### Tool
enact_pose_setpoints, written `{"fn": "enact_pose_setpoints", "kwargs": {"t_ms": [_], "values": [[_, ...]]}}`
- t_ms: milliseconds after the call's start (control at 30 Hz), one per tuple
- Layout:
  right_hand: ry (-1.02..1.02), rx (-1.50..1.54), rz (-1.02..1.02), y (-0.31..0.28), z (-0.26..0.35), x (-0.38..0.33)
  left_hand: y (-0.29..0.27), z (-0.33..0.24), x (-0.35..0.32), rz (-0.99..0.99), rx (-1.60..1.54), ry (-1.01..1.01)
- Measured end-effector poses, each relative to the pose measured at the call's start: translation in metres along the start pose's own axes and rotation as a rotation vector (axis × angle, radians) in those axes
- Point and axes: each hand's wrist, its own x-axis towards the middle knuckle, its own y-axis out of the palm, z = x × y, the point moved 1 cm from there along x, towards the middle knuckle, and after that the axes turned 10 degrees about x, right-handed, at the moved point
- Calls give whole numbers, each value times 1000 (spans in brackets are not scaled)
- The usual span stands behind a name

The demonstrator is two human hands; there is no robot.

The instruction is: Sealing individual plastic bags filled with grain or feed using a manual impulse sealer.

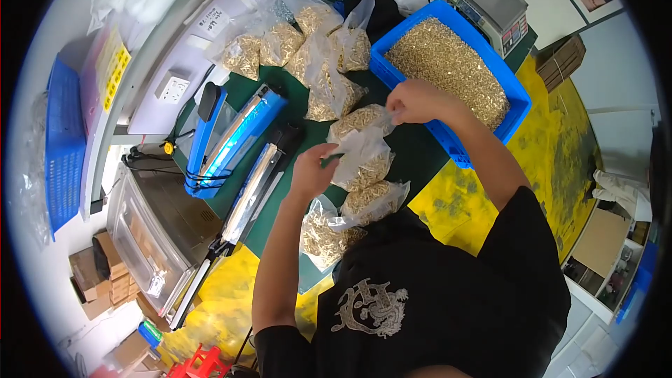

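Observation:
My right hand (pixel 418 101) is closed, pinching the clear plastic edge of a bag of brass-coloured small parts (pixel 359 120) beside the blue bin (pixel 451 148). My left hand (pixel 313 170) has its fingertips at the loose, clear mouth of a bag just nearer to me (pixel 369 171), thumb and forefinger curled at the plastic. Whether both hands hold one bag is not plain. Two more filled bags (pixel 374 201) (pixel 323 239) lie toward me at the table's near end. Inside the bin is a deep heap of the same small gold-coloured parts (pixel 451 63).
Several filled bags (pixel 308 56) crowd the far side of the green table (pixel 428 159). A blue bag sealer (pixel 238 136) and a black one (pixel 255 185) lie at left. A grey weighing scale (pixel 486 3) stands behind the bin. A white power socket (pixel 171 89) is on the left panel.

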Motion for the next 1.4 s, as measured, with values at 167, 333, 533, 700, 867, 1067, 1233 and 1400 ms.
{"fn": "enact_pose_setpoints", "kwargs": {"t_ms": [167, 333, 533, 700, 867, 1067, 1233, 1400], "values": [[90, 285, -361, -18, 34, 48, -22, 3, -3, 25, -87, -39], [112, -167, -414, 15, 54, 116, -11, 29, -41, -97, -383, -239], [348, 317, -27, 10, 64, 124, 13, 62, -151, -313, -612, -378], [427, 354, 7, 27, 68, 126, 40, 81, -212, -506, -744, -517], [448, 73, -229, 46, 56, 146, 58, 87, -241, -678, -906, -515], [199, -318, -346, 33, 55, 117, 60, 92, -280, -816, -916, -556], [148, -117, -343, 5, 159, 70, 75, 106, -307, -888, -982, -568], [-4, 128, -193, -10, 217, 44, 48, 89, -285, -923, -809, -492]]}}
